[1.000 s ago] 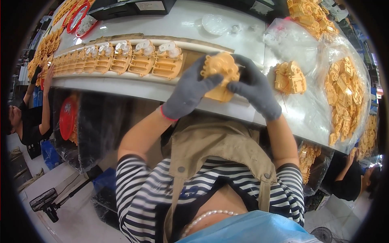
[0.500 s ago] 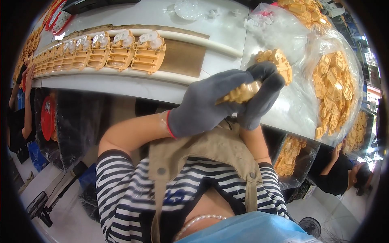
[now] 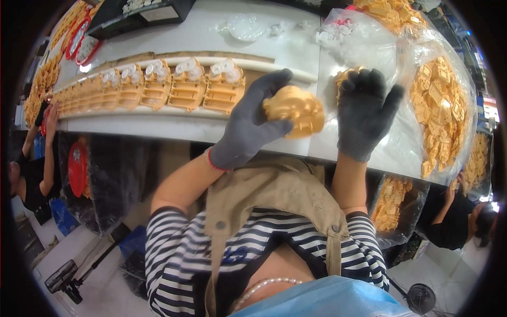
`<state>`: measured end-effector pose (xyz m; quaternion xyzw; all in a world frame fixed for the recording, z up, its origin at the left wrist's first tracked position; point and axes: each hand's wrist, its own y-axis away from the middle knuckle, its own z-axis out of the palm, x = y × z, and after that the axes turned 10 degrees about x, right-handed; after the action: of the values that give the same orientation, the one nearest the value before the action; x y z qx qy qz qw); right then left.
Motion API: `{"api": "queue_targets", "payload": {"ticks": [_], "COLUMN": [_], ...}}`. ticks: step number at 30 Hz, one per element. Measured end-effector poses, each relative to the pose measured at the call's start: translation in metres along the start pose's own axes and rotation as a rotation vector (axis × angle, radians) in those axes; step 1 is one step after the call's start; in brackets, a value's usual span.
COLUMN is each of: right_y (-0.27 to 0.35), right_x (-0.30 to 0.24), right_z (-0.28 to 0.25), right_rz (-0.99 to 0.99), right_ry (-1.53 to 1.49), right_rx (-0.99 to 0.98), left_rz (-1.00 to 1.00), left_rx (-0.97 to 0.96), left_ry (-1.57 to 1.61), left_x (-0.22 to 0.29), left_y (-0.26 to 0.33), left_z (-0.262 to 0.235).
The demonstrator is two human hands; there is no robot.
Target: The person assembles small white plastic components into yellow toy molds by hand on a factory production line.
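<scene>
My left hand (image 3: 244, 122), in a grey glove, grips a yellow-orange moulded plastic part (image 3: 297, 112) between thumb and fingers, above the table's near edge. The part is slightly blurred. To its right, my right hand (image 3: 366, 113), in a dark glove, is open with its fingers apart and holds nothing that I can see. Partly hidden behind its fingertips, another yellow-orange plastic part (image 3: 341, 84) lies on the table; whether they touch it I cannot tell. Left of my left hand stands a row of similar parts (image 3: 224, 90) topped with clear round pieces.
White rails (image 3: 185, 112) border the row. Clear plastic bags hold heaped yellow-orange parts (image 3: 438, 111) at the right. A clear dish (image 3: 245, 27) and a black tray (image 3: 140, 18) stand farther back. Co-workers (image 3: 39, 169) sit at both sides; a filled bin (image 3: 391, 206) stands below the table.
My hands were together around the plastic part; now they are apart. The left has kept it and moved left, while the right has let go and opened. The row appears farther right in view.
</scene>
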<state>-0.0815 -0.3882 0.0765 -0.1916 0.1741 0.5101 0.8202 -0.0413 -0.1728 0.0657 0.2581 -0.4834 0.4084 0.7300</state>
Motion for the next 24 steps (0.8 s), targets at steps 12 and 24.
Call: {"api": "queue_targets", "payload": {"ticks": [12, 24], "right_y": [0.042, 0.052], "right_x": [0.007, -0.011], "right_z": [0.025, 0.01], "right_rz": [-0.572, -0.796], "right_ry": [1.391, 1.444], "right_rx": [-0.407, -0.429], "left_rz": [0.094, 0.236], "left_rx": [-0.182, -0.214], "left_ry": [-0.159, -0.174], "left_x": [0.012, 0.003], "left_y": [-0.001, -0.005], "left_z": [-0.009, 0.026]}}
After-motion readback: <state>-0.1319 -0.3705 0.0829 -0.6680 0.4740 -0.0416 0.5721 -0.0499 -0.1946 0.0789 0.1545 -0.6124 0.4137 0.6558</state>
